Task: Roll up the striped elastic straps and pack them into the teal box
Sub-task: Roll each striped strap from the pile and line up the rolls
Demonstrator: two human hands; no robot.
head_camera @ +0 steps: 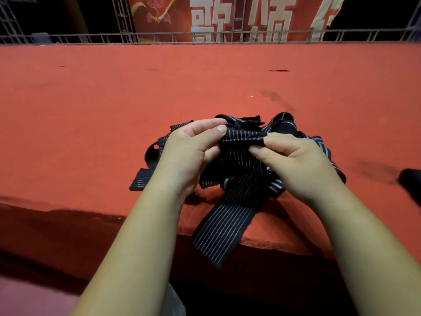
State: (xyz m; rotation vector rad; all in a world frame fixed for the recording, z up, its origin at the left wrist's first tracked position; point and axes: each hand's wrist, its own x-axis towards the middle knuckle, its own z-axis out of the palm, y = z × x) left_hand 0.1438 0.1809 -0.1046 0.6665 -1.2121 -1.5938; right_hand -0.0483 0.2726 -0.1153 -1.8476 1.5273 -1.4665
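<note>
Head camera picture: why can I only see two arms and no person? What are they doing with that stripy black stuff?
The camera sits on the person's head and looks down, so you see what they see: their own arms and hands, not their face. There is no machine here.

The left hand and the right hand both pinch one black strap with thin pale stripes, held up between them. Under it lies a messy pile of the same straps on a red cloth-covered surface. One strap end hangs over the near edge.

Behind stands a metal railing and a red banner with big pale characters. The teal box for the straps is not in the picture.
</note>
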